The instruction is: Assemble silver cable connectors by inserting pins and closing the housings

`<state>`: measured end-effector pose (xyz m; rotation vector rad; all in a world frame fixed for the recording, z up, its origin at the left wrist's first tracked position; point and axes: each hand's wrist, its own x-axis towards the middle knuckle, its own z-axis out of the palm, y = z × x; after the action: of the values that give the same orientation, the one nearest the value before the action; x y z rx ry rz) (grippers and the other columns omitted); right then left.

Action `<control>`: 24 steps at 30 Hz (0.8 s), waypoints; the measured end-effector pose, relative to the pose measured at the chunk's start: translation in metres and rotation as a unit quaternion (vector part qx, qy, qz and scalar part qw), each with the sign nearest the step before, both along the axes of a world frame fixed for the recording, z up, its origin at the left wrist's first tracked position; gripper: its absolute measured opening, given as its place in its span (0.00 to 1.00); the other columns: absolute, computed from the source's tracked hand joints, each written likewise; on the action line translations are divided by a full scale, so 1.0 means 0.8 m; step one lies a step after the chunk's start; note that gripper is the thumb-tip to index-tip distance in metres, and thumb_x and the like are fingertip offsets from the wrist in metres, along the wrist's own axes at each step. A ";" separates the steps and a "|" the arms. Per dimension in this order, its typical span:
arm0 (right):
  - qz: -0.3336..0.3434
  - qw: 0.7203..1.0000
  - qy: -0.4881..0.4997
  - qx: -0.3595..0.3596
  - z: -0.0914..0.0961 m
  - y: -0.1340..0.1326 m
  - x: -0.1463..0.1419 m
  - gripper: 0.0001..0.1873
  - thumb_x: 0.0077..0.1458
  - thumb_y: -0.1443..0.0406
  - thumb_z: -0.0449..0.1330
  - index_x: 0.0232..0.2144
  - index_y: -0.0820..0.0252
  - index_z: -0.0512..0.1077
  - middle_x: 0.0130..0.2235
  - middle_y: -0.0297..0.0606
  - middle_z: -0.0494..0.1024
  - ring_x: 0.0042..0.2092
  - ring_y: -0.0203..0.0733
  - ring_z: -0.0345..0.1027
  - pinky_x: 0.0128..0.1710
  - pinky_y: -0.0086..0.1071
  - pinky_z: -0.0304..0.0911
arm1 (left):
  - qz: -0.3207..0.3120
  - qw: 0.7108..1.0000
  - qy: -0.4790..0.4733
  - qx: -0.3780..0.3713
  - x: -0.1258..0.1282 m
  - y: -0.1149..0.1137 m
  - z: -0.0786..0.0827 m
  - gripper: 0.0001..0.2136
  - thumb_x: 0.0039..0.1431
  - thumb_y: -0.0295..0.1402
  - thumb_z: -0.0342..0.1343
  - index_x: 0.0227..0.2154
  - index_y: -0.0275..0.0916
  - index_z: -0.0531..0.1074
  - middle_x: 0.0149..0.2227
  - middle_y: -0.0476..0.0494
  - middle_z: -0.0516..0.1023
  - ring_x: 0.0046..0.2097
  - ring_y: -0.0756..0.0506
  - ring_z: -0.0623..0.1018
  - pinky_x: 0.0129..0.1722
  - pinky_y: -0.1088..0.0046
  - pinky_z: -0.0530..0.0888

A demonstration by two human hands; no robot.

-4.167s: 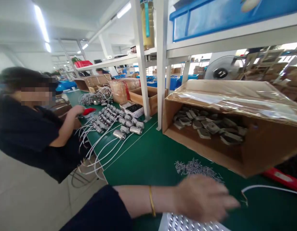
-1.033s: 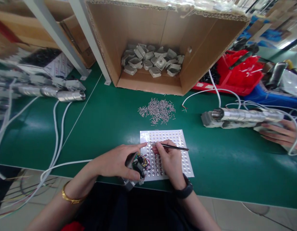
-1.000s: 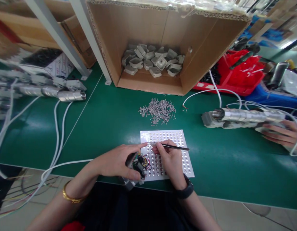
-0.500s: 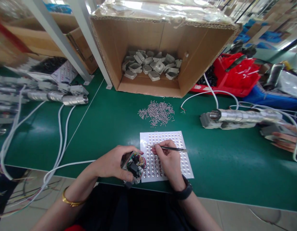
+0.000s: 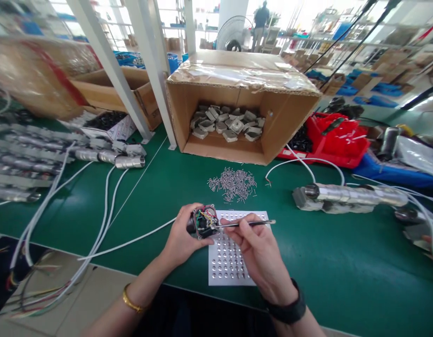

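My left hand is closed around a small open housing with coloured wires inside, and a white cable trails from it to the left. My right hand pinches thin black tweezers, their tip touching the housing's wiring. Both hands hover over a white sheet of small round dots on the green table. A pile of tiny metal pins lies just beyond the sheet.
An open cardboard box of grey metal parts stands behind the pins. Metal cylinders with white cables lie at left, another long one at right. A red bin sits at the right rear. White shelf posts rise at back left.
My view has tilted up. My left hand raised the housing above the dot sheet, and the tweezers moved from the sheet to the housing's wires. The other person's hand at right left the view.
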<state>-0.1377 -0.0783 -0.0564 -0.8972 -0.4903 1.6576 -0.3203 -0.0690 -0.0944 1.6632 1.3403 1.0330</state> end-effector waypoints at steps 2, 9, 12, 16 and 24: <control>-0.005 1.000 -0.017 0.018 0.003 0.002 -0.013 0.15 0.43 0.61 0.70 0.26 0.58 0.67 0.33 0.39 0.79 0.37 0.44 0.74 0.40 0.37 0.70 | -0.005 1.000 -0.011 -0.010 0.000 -0.003 -0.005 0.35 0.40 0.40 0.70 0.51 0.43 0.59 0.50 0.40 0.65 0.52 0.37 0.68 0.55 0.56 0.64; -0.012 0.999 -0.024 0.040 -0.006 0.006 -0.025 0.12 0.46 0.61 0.69 0.26 0.59 0.69 0.34 0.38 0.79 0.39 0.45 0.73 0.41 0.38 0.68 | -0.051 0.999 -0.001 0.000 -0.007 -0.005 0.000 0.40 0.51 0.48 0.59 0.61 0.42 0.46 0.53 0.36 0.60 0.55 0.35 0.64 0.55 0.53 0.62; -0.016 0.999 -0.017 0.037 -0.008 0.007 -0.023 0.12 0.46 0.62 0.69 0.26 0.58 0.69 0.33 0.36 0.79 0.40 0.43 0.73 0.43 0.36 0.67 | -0.065 0.998 0.011 0.006 -0.009 -0.006 0.004 0.36 0.58 0.47 0.53 0.63 0.42 0.42 0.55 0.36 0.59 0.56 0.36 0.62 0.55 0.53 0.60; -0.014 0.999 -0.018 0.035 -0.009 0.008 -0.021 0.12 0.46 0.62 0.69 0.26 0.59 0.69 0.32 0.36 0.79 0.39 0.42 0.73 0.42 0.34 0.66 | -0.067 0.998 0.010 0.009 -0.010 -0.008 0.006 0.33 0.60 0.45 0.51 0.63 0.42 0.42 0.56 0.36 0.57 0.57 0.36 0.61 0.57 0.55 0.59; -0.013 0.999 -0.025 0.033 -0.006 0.011 -0.023 0.14 0.45 0.62 0.69 0.26 0.60 0.68 0.35 0.43 0.79 0.38 0.42 0.73 0.41 0.32 0.67 | -0.060 0.998 0.013 0.007 -0.007 -0.003 0.006 0.37 0.51 0.42 0.62 0.60 0.46 0.49 0.56 0.40 0.59 0.57 0.37 0.61 0.57 0.58 0.59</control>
<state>-0.1559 -0.0694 -0.0614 -0.8939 -0.5623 1.5898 -0.3261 -0.0713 -0.0899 1.7501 1.2365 0.9553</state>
